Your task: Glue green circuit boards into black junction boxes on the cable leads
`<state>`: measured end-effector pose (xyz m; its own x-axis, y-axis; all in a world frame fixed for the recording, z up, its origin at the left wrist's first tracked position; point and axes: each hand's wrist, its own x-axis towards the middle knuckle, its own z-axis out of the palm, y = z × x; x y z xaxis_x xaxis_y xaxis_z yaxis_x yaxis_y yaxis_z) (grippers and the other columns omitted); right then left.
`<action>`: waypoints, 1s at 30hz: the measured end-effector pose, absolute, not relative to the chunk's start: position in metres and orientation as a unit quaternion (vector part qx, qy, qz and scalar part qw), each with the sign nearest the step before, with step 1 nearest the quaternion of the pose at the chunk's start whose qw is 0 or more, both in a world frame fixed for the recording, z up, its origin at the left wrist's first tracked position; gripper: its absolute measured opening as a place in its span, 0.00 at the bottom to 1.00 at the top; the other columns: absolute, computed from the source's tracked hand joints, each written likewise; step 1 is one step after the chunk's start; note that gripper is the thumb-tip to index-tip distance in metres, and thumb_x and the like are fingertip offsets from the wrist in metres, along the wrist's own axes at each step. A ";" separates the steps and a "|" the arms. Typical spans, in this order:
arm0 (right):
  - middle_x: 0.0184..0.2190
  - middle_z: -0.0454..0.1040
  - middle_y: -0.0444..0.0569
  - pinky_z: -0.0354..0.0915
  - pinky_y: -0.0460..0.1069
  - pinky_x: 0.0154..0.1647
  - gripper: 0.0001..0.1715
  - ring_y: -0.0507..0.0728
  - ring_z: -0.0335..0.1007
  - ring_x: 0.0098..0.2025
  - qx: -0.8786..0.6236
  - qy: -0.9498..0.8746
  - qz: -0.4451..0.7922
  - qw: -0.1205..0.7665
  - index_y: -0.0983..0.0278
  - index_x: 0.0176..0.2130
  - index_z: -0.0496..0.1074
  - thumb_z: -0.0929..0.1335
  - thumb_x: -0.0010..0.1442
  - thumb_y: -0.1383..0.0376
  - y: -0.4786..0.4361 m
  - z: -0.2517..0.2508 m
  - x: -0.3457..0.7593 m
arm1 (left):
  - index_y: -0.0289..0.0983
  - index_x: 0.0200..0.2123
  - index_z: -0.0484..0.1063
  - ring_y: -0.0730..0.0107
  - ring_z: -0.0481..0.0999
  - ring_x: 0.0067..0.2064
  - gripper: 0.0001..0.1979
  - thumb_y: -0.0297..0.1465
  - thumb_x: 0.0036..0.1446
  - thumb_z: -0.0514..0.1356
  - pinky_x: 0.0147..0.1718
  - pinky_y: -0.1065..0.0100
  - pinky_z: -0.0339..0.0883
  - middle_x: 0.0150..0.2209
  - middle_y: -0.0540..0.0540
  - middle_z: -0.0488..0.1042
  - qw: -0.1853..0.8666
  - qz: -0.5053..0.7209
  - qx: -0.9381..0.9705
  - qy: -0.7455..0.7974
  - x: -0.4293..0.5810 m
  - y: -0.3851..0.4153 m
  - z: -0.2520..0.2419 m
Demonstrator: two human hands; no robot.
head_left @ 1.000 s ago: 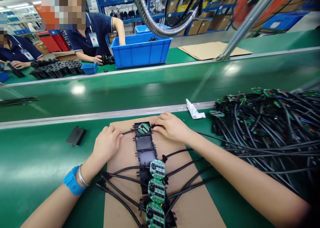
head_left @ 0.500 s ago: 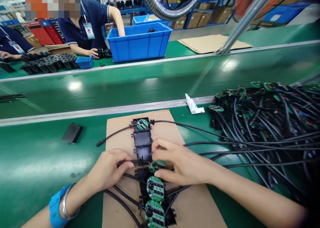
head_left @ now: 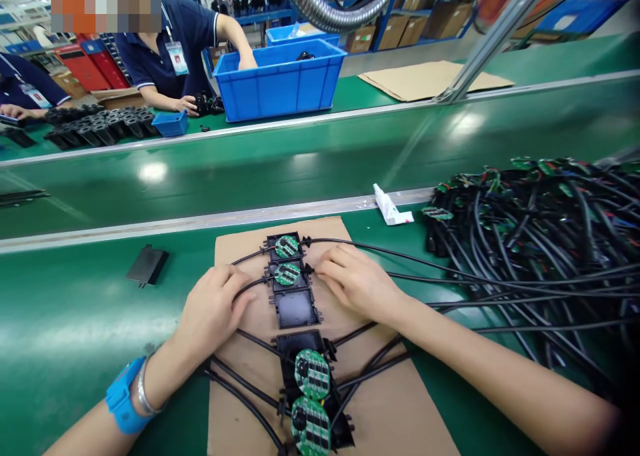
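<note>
My left hand [head_left: 213, 309] is closed on the short black cable at the left of a round green circuit board [head_left: 287, 274]. That board sits in the second black plastic box [head_left: 305, 283] of a column on the cardboard sheet [head_left: 240, 376]. Fingers of my right hand [head_left: 357, 279] pinch the black cable on the board's other side, close to its grommet [head_left: 309, 269]. Another circuit board [head_left: 287, 246] lies in the far box. The third box [head_left: 296, 308] holds no board. Nearer me, two larger-looking boards [head_left: 312, 374] lie tilted over black boxes.
A heap of cables with circuit boards [head_left: 530, 243] fills the right side. A black cover-like piece [head_left: 147, 265] lies at left, and a crumpled white tube [head_left: 391, 206] near the rail. Across the line, a co-worker reaches into a blue bin [head_left: 280, 86].
Both hands have moved away from me, bringing one circuit board from above the nearer boxes into the second box. The co-worker's hand still reaches into the blue bin.
</note>
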<state>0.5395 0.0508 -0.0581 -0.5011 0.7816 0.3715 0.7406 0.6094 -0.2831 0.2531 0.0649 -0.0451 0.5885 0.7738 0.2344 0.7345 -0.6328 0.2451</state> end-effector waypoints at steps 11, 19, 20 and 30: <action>0.37 0.62 0.51 0.59 0.51 0.37 0.09 0.57 0.57 0.40 -0.379 -0.863 0.259 0.211 0.65 0.30 0.64 0.69 0.51 0.66 -0.031 -0.029 0.504 | 0.39 0.41 0.72 0.68 0.73 0.39 0.07 0.29 0.64 0.54 0.38 0.69 0.67 0.36 0.47 0.74 0.323 0.117 0.909 0.236 0.249 0.034 -0.047; 0.41 0.68 0.52 0.65 0.49 0.40 0.15 0.55 0.66 0.41 -0.429 -0.836 0.264 0.220 0.63 0.46 0.65 0.66 0.60 0.61 -0.006 -0.026 0.525 | 0.37 0.39 0.71 0.71 0.73 0.34 0.05 0.28 0.63 0.55 0.34 0.72 0.67 0.33 0.47 0.74 0.238 0.242 0.882 0.327 0.245 0.035 -0.041; 0.41 0.70 0.52 0.65 0.50 0.42 0.15 0.55 0.67 0.42 -0.445 -0.827 0.265 0.220 0.64 0.48 0.64 0.65 0.61 0.62 0.001 -0.027 0.530 | 0.37 0.39 0.71 0.71 0.73 0.34 0.06 0.28 0.63 0.54 0.33 0.72 0.67 0.33 0.47 0.73 0.217 0.244 0.882 0.340 0.246 0.035 -0.041; 0.40 0.75 0.53 0.65 0.55 0.44 0.13 0.58 0.68 0.42 -0.451 -0.856 0.130 0.215 0.65 0.46 0.70 0.64 0.63 0.65 0.020 -0.068 0.537 | 0.36 0.34 0.71 0.65 0.69 0.34 0.09 0.29 0.63 0.52 0.34 0.64 0.66 0.30 0.45 0.71 0.047 0.159 0.904 0.395 0.250 0.036 -0.053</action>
<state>0.5369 0.0205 -0.0678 -0.4999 0.8288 0.2514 0.7169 0.5589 -0.4169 0.2497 0.0362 -0.0532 0.6374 0.7285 0.2511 0.6987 -0.6838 0.2103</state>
